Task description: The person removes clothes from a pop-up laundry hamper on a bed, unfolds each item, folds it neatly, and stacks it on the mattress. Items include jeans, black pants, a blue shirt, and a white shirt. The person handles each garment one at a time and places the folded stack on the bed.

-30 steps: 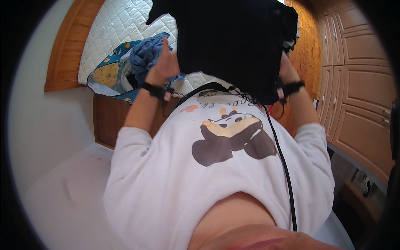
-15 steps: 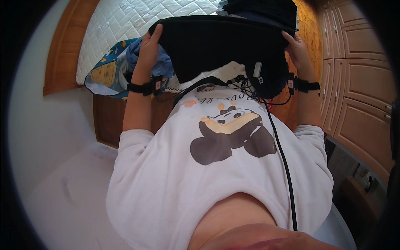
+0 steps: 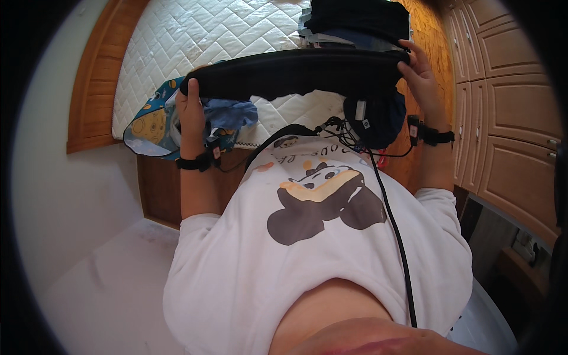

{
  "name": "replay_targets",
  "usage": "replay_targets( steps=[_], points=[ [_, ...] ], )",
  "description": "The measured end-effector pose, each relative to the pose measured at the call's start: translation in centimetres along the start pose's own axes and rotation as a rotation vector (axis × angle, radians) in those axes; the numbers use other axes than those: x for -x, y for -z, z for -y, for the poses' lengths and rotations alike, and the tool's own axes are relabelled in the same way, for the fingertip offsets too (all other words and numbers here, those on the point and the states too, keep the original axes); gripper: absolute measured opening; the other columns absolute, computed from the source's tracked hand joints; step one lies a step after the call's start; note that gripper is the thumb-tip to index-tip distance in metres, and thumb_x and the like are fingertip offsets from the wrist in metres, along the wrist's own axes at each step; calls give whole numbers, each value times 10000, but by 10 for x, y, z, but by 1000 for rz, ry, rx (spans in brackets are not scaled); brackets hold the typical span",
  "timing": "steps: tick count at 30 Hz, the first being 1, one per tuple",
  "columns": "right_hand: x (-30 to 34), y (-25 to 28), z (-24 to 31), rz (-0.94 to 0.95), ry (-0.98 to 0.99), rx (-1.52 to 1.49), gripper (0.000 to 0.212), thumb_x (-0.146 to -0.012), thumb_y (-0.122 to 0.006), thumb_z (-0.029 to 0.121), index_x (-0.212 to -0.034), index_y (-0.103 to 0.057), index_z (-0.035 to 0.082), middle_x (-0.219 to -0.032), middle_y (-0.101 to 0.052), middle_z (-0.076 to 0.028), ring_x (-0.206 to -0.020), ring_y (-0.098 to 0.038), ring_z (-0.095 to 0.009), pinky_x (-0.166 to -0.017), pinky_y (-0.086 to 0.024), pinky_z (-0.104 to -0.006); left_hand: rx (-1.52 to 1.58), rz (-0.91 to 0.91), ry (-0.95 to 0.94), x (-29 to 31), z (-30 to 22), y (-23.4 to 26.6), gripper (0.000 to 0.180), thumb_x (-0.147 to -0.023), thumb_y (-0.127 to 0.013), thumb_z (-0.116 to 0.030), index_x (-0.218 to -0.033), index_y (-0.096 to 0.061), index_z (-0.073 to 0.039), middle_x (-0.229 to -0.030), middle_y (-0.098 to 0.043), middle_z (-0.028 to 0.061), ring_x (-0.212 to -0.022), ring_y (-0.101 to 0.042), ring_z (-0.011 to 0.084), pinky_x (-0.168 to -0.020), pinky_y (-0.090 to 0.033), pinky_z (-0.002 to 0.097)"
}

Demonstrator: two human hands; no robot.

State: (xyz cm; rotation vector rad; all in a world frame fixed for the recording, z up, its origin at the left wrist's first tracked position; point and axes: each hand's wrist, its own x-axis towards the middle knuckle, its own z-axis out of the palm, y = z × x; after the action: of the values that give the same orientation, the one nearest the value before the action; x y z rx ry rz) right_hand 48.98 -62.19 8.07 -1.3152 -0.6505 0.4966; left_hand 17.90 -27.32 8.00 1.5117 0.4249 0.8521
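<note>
Between the left hand (image 3: 191, 115) and right hand (image 3: 422, 78), each pinching one end, stretches a black cloth (image 3: 296, 74), apparently a garment; blue fabric (image 3: 232, 113) lies just right of the left hand

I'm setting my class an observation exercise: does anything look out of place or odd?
Tangled thin black cables near the white printed shirt look untidy, as does the crumpled blue cloth at left, unlike the stacked dark clothes. Nothing looks spilled; the held long black cloth shows no visible damage.
</note>
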Motion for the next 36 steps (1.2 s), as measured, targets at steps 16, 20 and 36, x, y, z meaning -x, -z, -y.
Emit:
replay_targets(
  steps=[16,20,36],
  points=[
    [-17,22,-33,30,-151,334,179,-932,-655,200,-1052,-585,87,-888,-563,63,-810,-526,-16,-696,-438,-169,-63,20,299,-21,24,3,244,-975,-596,-222,-1068,-660,-6,-959,-686,22,-847,-614,77,-746,-470,215],
    [-20,18,-35,-36,-197,129,158,-932,-648,185,-1049,-585,99,-896,-607,44,-813,-569,-29,-693,-467,-177,187,-1,358,-24,31,-10,246,-980,-586,-228,-1079,-651,-12,-979,-689,32,-857,-636,95,-762,-485,224],
    [-44,-26,-31,-256,-463,-270,338,-904,-657,328,-1130,-586,87,-938,-639,-13,-807,-618,-125,-716,-512,-286,369,-30,368,-48,29,-52,303,-1012,-497,-291,-1104,-621,-30,-1003,-688,85,-866,-683,178,-775,-560,301]
  ],
)
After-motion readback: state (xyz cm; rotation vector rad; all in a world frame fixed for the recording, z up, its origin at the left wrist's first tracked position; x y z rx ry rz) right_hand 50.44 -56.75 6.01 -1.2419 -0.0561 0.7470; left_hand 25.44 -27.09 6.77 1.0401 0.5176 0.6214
